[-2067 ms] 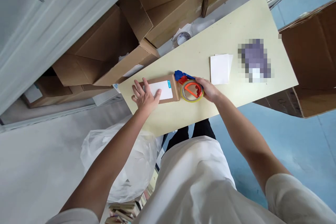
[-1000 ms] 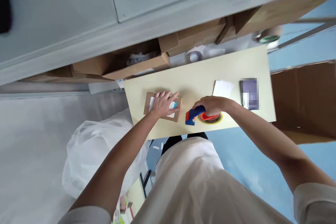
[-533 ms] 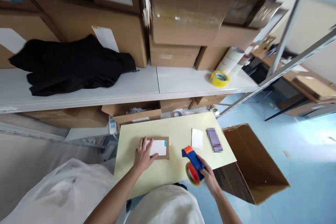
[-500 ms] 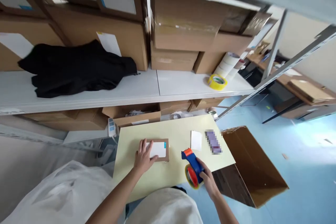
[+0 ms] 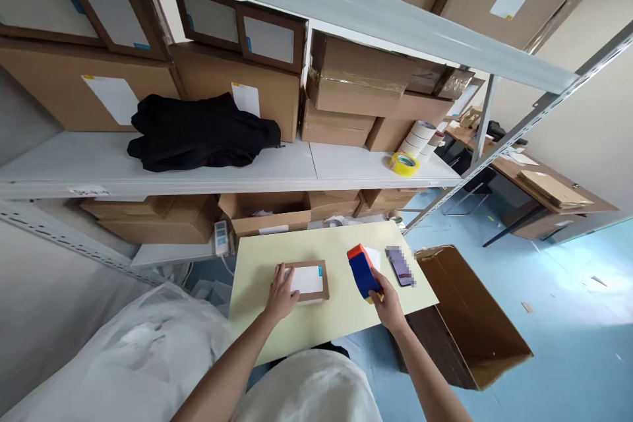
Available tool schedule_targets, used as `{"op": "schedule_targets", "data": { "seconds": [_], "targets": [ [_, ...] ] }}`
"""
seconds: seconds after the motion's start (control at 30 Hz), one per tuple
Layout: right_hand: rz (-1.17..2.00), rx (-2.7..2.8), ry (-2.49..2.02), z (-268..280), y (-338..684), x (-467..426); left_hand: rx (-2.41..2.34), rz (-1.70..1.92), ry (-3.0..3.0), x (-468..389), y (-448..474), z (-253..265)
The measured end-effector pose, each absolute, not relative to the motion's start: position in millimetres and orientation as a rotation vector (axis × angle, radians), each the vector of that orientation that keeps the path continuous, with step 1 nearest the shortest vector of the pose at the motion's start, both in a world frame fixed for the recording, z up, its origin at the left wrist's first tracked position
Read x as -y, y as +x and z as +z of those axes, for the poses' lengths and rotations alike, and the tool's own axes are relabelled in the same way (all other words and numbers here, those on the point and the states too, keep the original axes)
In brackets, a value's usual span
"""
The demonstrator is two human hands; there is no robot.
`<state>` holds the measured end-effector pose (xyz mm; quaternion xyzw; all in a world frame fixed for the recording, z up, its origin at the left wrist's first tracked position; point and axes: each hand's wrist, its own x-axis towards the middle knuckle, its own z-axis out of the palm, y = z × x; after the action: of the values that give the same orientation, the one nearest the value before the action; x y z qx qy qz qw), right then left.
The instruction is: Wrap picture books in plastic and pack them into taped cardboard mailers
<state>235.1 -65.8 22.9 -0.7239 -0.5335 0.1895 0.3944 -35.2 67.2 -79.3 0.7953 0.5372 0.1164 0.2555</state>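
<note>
The box point(image 5: 316, 295) is lying flat on the left part of the pale yellow worktop point(image 5: 331, 323); its white label point(image 5: 306, 279) is facing up, and a small blue mark point(image 5: 320, 271) is showing at the label's upper right corner. The person's left hand point(image 5: 281, 293) is resting on the left end of the box; its fingers point(image 5: 278, 273) are lying loosely spread there and are not clenching, while the thumb point(image 5: 295, 295) is touching near the label's lower edge. The right hand point(image 5: 390, 302) is holding the blue tape dispenser point(image 5: 363, 273), and its fingers are grasping the body at the lower right. The orange end point(image 5: 355, 251) of the dispenser is pointing away from the person, and the roll inside is being mostly hidden. The dispenser is staying apart from the box, to the right of it, and is partly covering a white paper point(image 5: 374, 257). Just right of the paper, a purple item point(image 5: 399, 266) is lying, but it is blurred. Beyond the right edge of the worktop, a big open carton point(image 5: 484, 316) is standing on the blue floor point(image 5: 568, 277). At the left, a white plastic bag point(image 5: 138, 356) is bulging. Behind, on the shelf point(image 5: 277, 168), a black cloth point(image 5: 202, 135) and a yellow tape roll point(image 5: 404, 164) are lying.
</note>
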Motion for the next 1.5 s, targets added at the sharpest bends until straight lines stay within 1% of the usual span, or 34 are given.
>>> {"op": "schedule_targets", "data": {
  "seconds": [0.13, 0.33, 0.43, 0.57, 0.77, 1.0, 1.1, 1.2, 1.3, 1.37, 1.43, 1.5],
  "targets": [
    [0.399, 1.450, -1.844, 37.2, 242.3, 45.8, -1.379, 0.536, 2.134, -69.7, -41.7, -100.7],
    [0.138, 1.608, -1.701, 86.0, 255.8, 5.2, -1.473, 0.609, 2.137, -69.4, -41.4, -103.2],
    [-0.002, 1.648, -1.509, 115.9, 263.9, -16.8, -1.588, 0.601, 2.173, -64.4, -42.8, -101.4],
    [-0.185, 1.661, -1.314, 150.0, 281.8, -51.5, -1.615, 0.545, 2.173, -58.6, -45.0, -104.8],
    [-0.288, 1.701, -1.280, 170.0, 317.0, -137.3, -1.649, 0.504, 2.086, -57.8, -39.9, -106.6],
    [-0.237, 1.846, -1.421, 155.0, 328.9, -235.7, -1.720, 0.734, 1.822, -36.6, -28.1, -108.4],
    [-0.214, 1.890, -1.471, 152.0, 329.5, -259.4, -1.771, 0.787, 1.713, -29.7, -26.7, -112.5],
    [-0.210, 1.954, -1.449, 156.5, 332.8, -265.1, -1.789, 0.800, 1.653, -26.6, -28.4, -110.5],
    [-0.261, 1.965, -1.373, 151.6, 335.1, -241.5, -1.795, 0.800, 1.605, -23.6, -31.6, -102.1],
    [-0.262, 1.876, -1.353, 131.4, 331.9, -206.6, -1.811, 0.781, 1.513, -21.7, -34.2, -97.2],
    [-0.162, 1.764, -1.373, 94.5, 322.5, -158.9, -1.805, 0.756, 1.360, -19.8, -37.8, -94.6],
    [0.052, 1.759, -1.403, 45.2, 307.0, -106.4, -1.793, 0.705, 1.197, -18.2, -42.3, -92.7]
  ]
}}
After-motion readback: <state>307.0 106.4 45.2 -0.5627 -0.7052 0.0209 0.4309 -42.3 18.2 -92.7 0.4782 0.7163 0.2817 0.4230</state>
